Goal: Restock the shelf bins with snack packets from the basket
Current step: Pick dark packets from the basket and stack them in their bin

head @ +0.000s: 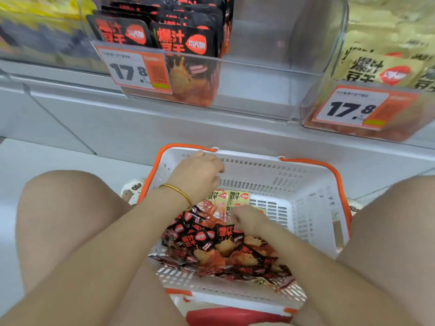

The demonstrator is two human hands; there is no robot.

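Observation:
A white basket point(306, 208) with orange handles stands on the floor between my knees. It holds a heap of black-and-orange snack packets point(211, 245) and a few yellow packets point(237, 197) at the far side. My right hand point(249, 220) is down in the basket with its fingers curled onto a yellow packet. My left hand point(197, 175), with a gold bangle on the wrist, hovers over the basket's far left corner, fingers loosely curled, nothing visible in it. Above, a clear shelf bin point(270, 74) has black packets point(183, 41) in its left half; its right half is bare.
A second clear bin point(313, 109) to the right is full of yellow packets point(381, 69). Orange price tags reading 17.8 hang on both bin fronts point(134, 69). A grey shelf ledge point(141, 118) runs above the basket. My knees flank the basket closely.

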